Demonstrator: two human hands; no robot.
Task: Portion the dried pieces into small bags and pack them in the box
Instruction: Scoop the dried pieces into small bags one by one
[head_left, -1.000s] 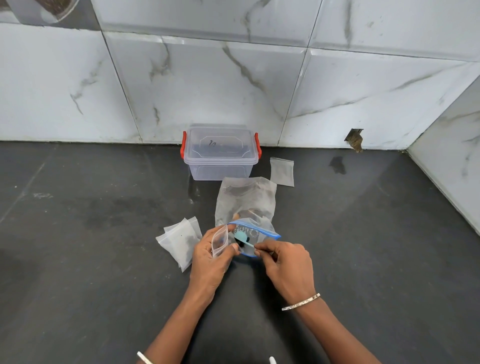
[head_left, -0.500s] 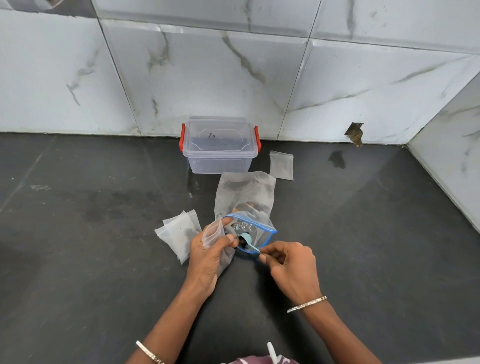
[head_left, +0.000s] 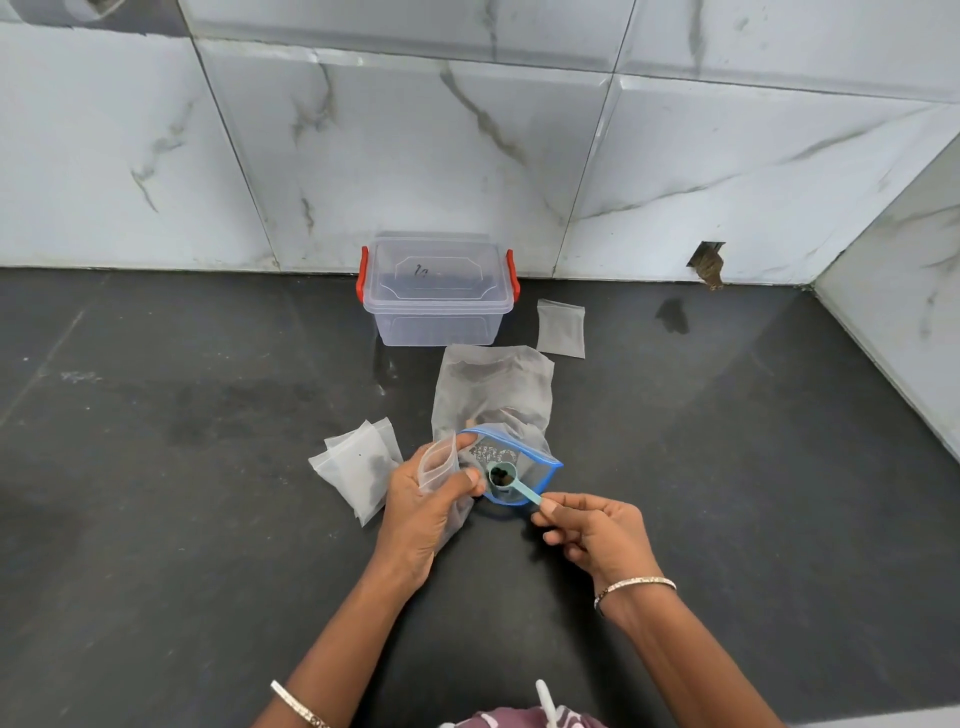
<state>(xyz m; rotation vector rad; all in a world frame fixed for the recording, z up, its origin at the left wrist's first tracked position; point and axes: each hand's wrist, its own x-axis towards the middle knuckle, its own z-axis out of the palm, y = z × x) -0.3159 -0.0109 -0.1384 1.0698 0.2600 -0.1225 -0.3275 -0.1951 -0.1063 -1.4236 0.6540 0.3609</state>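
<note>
Portioning step: your right hand (head_left: 597, 535) pinches the loaded spoon (head_left: 501, 475) by its handle and your left hand (head_left: 426, 509) grips a small bag (head_left: 439, 462). Next, likely, tip it into that bag's mouth.

One clear box (head_left: 436, 306) stands on the single dark worktop (head_left: 182, 467), and it has two red latches (head_left: 363, 273), one at each end. There is one large zip bag (head_left: 493, 389) with a blue rim. There is also one teal scoop (head_left: 511, 480), whose dark pieces are too small to count. Small bags show in three places. One small bag (head_left: 439, 460) is in the left grip (head_left: 431, 499), one loose small bag (head_left: 561, 328) lies beside the box, and a stack (head_left: 358, 467) has at least two overlapping, the exact number unclear. There are two grips counting the right grip (head_left: 597, 530), and two bangles (head_left: 636, 584), one per wrist.
</note>
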